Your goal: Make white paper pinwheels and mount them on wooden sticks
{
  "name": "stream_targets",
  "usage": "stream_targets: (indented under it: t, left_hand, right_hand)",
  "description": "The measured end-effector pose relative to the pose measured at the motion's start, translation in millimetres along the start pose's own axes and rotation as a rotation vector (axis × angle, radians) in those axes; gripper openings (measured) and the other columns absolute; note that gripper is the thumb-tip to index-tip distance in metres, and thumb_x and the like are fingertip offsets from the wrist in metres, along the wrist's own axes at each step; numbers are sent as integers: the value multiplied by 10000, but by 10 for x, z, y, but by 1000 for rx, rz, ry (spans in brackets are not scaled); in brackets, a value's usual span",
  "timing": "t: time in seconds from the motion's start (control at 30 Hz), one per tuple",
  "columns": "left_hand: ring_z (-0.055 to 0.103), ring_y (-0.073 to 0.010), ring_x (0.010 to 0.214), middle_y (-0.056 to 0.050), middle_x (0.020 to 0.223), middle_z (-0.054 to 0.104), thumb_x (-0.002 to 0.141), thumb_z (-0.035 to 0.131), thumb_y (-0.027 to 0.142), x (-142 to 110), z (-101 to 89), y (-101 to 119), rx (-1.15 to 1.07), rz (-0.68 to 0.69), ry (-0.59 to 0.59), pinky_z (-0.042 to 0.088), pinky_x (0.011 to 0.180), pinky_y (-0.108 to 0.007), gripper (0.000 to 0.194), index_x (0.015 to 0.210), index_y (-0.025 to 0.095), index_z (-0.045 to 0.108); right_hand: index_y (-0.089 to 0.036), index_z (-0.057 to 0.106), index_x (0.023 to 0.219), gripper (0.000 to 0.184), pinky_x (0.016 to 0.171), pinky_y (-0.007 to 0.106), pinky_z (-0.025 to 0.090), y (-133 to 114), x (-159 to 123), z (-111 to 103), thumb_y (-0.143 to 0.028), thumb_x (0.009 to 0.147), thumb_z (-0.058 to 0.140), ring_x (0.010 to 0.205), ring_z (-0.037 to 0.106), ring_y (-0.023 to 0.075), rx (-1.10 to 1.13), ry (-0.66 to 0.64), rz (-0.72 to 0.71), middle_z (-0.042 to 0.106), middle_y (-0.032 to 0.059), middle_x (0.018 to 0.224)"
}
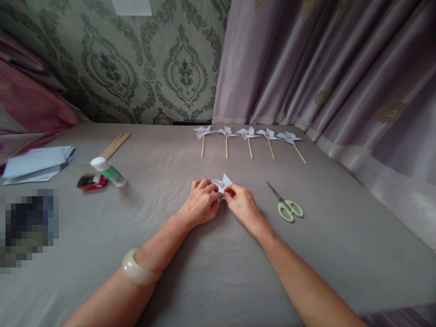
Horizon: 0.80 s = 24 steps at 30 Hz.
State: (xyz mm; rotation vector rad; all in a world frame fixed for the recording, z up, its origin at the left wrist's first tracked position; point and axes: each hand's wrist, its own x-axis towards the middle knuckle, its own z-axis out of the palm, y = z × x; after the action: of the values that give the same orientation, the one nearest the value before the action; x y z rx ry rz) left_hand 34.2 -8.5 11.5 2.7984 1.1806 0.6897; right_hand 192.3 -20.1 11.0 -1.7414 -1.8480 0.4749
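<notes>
A white paper pinwheel (225, 181) lies on the table in front of me, its folded points partly covered by my fingers. From the left, my left hand (202, 200) presses on it with curled fingers. My right hand (242, 202) pinches its right side near the centre, thumb and fingertips together; anything small between those tips is hidden. No stick shows on this pinwheel. To the right of my right hand lie scissors (284, 204) with pale green handles, their blades pointing away from me.
Several finished pinwheels on sticks (250, 147) lie in a row at the back. On the left are a glue bottle (114, 175), a small red box (91, 181), wooden sticks (116, 145) and stacked white paper (37, 163). Curtains (327, 77) border the right side.
</notes>
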Motion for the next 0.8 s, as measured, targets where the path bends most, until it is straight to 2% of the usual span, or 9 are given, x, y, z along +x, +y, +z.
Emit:
stream_targets:
  t: [0.8]
  left_hand:
    - [498, -252, 980, -66, 940, 669, 760, 530, 142, 11, -28, 26, 11, -13, -37, 334, 873, -443, 258, 911, 230, 719]
  right_hand:
    - [-167, 693, 825, 156, 694, 254, 454, -6, 5, 7, -174, 824, 537, 752, 667, 184, -43, -3, 15, 729, 82, 817]
